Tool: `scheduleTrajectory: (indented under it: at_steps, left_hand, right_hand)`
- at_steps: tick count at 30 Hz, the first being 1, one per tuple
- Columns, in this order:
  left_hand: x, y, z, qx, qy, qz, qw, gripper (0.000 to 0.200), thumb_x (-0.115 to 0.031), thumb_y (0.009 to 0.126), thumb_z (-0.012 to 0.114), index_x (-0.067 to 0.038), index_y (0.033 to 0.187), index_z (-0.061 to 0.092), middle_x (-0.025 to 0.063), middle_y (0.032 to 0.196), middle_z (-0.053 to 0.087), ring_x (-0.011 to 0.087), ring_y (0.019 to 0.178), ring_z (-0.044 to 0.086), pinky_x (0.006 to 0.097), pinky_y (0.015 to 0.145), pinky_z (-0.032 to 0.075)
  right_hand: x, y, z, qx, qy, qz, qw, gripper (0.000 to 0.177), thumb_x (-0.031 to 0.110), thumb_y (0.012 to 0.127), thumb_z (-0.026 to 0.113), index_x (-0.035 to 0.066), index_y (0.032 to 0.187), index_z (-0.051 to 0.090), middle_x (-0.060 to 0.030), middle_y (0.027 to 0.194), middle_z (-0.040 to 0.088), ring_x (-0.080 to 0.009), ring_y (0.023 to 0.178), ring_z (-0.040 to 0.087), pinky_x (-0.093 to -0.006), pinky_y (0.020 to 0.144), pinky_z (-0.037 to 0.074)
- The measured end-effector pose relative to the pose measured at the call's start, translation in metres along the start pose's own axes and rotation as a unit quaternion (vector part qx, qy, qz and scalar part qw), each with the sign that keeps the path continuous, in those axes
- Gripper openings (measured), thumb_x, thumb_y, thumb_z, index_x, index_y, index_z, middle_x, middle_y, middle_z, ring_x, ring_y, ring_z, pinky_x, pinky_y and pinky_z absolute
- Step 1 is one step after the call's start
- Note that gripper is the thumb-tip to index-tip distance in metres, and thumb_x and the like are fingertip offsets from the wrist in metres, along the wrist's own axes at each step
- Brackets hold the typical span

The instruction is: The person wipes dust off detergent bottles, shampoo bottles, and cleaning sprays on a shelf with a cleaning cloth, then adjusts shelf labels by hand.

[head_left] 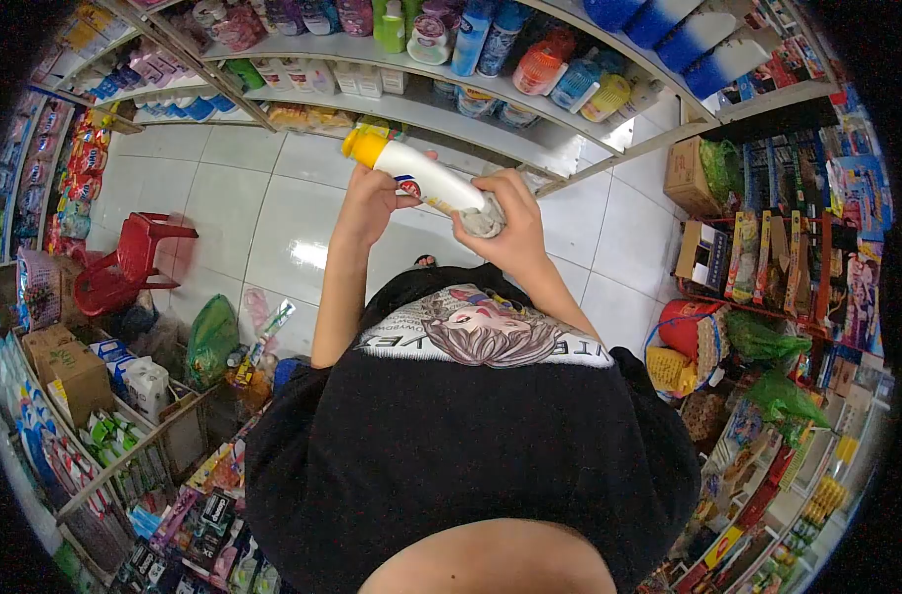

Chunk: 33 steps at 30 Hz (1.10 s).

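Observation:
A white bottle with a yellow cap (426,176) is held tilted in front of my chest, its cap end up to the left. My left hand (375,203) is closed around it just below the cap, near a red and blue logo. At the bottle's lower right end, my right hand (510,220) is closed on a crumpled grey cloth (483,218). The cloth presses against the base of the bottle. Part of the label is hidden by my fingers.
Shelves (362,48) of bottles and toiletries run across the front. A red plastic chair (134,259) stands on the tiled floor (293,208) to the left. Cartons (75,371) and packed goods crowd the lower left, with a red rack (768,267) of goods at the right.

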State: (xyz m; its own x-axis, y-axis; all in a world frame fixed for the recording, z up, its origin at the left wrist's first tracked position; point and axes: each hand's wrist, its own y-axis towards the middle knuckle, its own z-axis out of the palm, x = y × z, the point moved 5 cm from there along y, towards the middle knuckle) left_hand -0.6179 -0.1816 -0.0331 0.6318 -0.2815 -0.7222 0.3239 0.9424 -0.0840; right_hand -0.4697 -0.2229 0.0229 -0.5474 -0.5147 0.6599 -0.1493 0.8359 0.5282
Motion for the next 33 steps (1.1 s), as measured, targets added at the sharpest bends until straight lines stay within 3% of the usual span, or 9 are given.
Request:
scheduleTrajectory:
  at_steps: [7,11,13,20,22,26,28,33]
  left_hand:
    - [0.008,0.001,-0.016,-0.089,0.122,-0.015,0.989,0.040,-0.009,0.064,0.040,0.003,0.102,0.038,0.0208,0.096,0.050,0.0293,0.086,0.053,0.0400,0.068,0.047]
    - [0.009,0.002,-0.015,-0.079,0.119,0.008,0.990,0.040,-0.009,0.064,0.040,0.004,0.102,0.038,0.0204,0.097,0.050,0.0284,0.086,0.053,0.0400,0.067,0.047]
    - [0.002,0.002,-0.002,0.005,0.012,0.024,1.000,0.041,-0.009,0.064,0.040,0.004,0.103,0.038,0.0202,0.098,0.049,0.0280,0.086,0.053,0.0400,0.067,0.047]
    - [0.012,0.004,-0.021,-0.059,0.056,0.005,0.997,0.041,-0.010,0.065,0.041,0.003,0.103,0.037,0.0206,0.099,0.048,0.0280,0.085,0.053,0.0402,0.067,0.047]
    - [0.011,0.002,-0.021,-0.083,0.088,0.011,0.993,0.041,-0.010,0.065,0.041,0.002,0.103,0.036,0.0212,0.099,0.048,0.0279,0.085,0.053,0.0395,0.066,0.048]
    - [0.010,0.001,-0.019,-0.087,0.078,0.014,0.993,0.042,-0.007,0.064,0.040,0.003,0.104,0.035,0.0212,0.099,0.048,0.0273,0.085,0.053,0.0383,0.065,0.048]
    - [0.006,0.000,-0.010,-0.018,0.007,0.025,0.999,0.043,-0.003,0.063,0.039,0.003,0.105,0.035,0.0206,0.099,0.049,0.0266,0.085,0.054,0.0376,0.064,0.049]
    - [0.008,-0.003,-0.015,-0.033,0.056,0.022,0.998,0.043,-0.001,0.061,0.040,0.003,0.104,0.036,0.0190,0.098,0.049,0.0260,0.084,0.054,0.0376,0.064,0.049]
  right_hand:
    - [-0.003,0.002,-0.002,0.001,0.018,0.021,1.000,0.034,0.013,0.050,0.065,0.003,0.078,0.049,-0.0101,0.074,0.046,-0.0254,0.069,0.048,-0.0319,0.058,0.041]
    - [-0.004,0.002,-0.002,0.003,0.011,0.021,1.000,0.035,0.013,0.050,0.065,0.003,0.079,0.049,-0.0100,0.075,0.046,-0.0250,0.069,0.049,-0.0315,0.059,0.041]
    - [-0.002,0.002,-0.001,0.009,-0.003,0.004,1.000,0.035,0.013,0.050,0.065,0.003,0.079,0.049,-0.0099,0.075,0.046,-0.0246,0.069,0.049,-0.0308,0.059,0.041]
    - [0.000,0.003,-0.002,0.017,0.013,0.022,1.000,0.032,0.010,0.053,0.065,0.001,0.080,0.049,-0.0104,0.074,0.047,-0.0228,0.068,0.048,-0.0277,0.061,0.039]
    - [0.000,0.002,-0.003,0.013,0.015,0.031,0.999,0.034,0.012,0.051,0.065,0.002,0.079,0.049,-0.0100,0.076,0.047,-0.0250,0.069,0.049,-0.0310,0.059,0.041]
    - [0.000,0.002,-0.004,0.011,0.017,0.034,0.999,0.034,0.012,0.050,0.065,0.002,0.079,0.049,-0.0102,0.076,0.047,-0.0253,0.070,0.049,-0.0308,0.060,0.041]
    - [0.004,0.002,-0.004,0.016,0.007,0.009,1.000,0.032,0.010,0.053,0.065,0.001,0.080,0.049,-0.0103,0.075,0.048,-0.0226,0.068,0.048,-0.0282,0.061,0.039]
    - [0.003,-0.001,-0.002,0.013,0.015,0.011,1.000,0.032,0.010,0.053,0.065,0.001,0.080,0.050,-0.0103,0.074,0.048,-0.0224,0.068,0.048,-0.0281,0.061,0.039]
